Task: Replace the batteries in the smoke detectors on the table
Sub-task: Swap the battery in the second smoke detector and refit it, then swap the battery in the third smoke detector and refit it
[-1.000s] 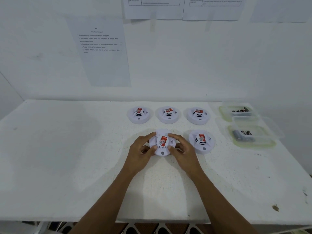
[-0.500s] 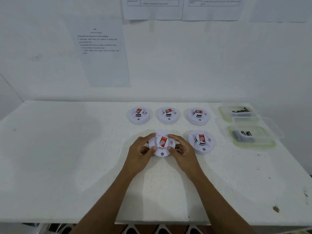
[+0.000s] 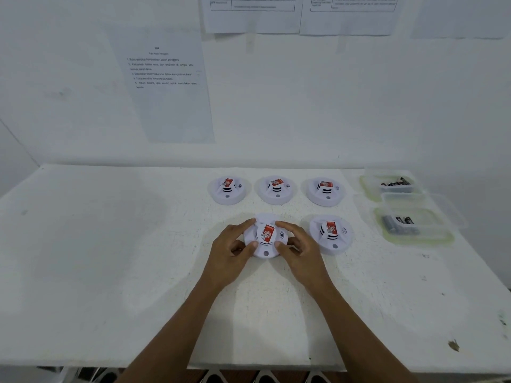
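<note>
Nothing shifted: fingers of left hand and right hand still clasp the detector.

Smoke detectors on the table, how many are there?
5. Back row: left detector, middle detector, right detector. Front: held detector between left hand and right hand; front right detector. None looks hidden.

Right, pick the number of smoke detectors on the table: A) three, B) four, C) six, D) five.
D: back-left detector, back-middle detector and back-right detector, plus the held detector gripped by left hand and right hand, and the front-right detector beside it.
</note>
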Demonstrator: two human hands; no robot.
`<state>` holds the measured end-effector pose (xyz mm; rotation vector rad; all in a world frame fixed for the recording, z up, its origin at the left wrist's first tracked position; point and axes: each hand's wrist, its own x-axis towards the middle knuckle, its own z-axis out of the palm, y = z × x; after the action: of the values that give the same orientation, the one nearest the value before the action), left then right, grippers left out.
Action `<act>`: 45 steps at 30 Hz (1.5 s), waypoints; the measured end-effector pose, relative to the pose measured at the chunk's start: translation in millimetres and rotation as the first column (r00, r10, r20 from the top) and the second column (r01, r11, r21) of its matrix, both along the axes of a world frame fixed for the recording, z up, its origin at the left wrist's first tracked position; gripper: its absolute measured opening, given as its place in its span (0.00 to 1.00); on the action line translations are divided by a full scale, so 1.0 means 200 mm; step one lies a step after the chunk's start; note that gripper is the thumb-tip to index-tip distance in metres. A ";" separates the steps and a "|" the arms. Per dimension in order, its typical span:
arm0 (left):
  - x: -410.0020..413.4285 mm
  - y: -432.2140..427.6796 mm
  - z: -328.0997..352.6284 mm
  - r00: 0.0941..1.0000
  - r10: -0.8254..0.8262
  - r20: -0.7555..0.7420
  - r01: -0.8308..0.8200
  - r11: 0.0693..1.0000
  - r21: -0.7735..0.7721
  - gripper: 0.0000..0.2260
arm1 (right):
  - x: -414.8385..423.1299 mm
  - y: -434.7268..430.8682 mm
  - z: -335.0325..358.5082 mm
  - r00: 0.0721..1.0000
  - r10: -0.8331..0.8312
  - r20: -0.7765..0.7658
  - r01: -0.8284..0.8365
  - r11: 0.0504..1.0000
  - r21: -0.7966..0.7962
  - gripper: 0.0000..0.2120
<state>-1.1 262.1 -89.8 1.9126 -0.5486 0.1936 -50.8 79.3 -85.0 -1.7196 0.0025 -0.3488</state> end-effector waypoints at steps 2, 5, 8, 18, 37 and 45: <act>-0.01 0.00 0.01 1.000 -0.001 0.015 0.001 1.000 0.010 0.19 | 0.00 0.00 0.00 1.000 0.002 0.018 -0.001 1.000 -0.016 0.19; -0.01 -0.01 0.01 1.000 -0.007 0.002 0.007 1.000 0.010 0.20 | 0.00 0.00 -0.01 1.000 0.000 0.017 0.000 1.000 -0.029 0.21; 0.00 0.00 0.01 1.000 -0.007 0.001 0.007 1.000 0.017 0.19 | 0.00 0.02 -0.01 0.999 -0.026 0.028 0.028 0.997 -0.073 0.21; 0.15 0.06 -0.01 0.999 0.042 -0.019 -0.037 0.973 0.229 0.35 | 0.17 0.05 0.02 0.992 -0.116 0.047 0.125 0.891 -0.437 0.17; 0.74 0.09 0.15 0.986 0.139 -0.090 -0.112 0.961 0.252 0.33 | 0.25 0.04 0.06 0.995 -0.096 -0.020 0.085 0.944 -0.320 0.17; 0.63 0.04 0.32 0.988 0.018 -0.154 0.002 0.992 0.124 0.27 | 0.56 -0.02 0.31 0.974 0.147 0.170 0.001 0.751 -0.661 0.20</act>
<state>124.1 270.0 -25.5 2.0300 -0.4572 0.0157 61.9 74.4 -22.3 -2.3698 -0.3912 -0.5147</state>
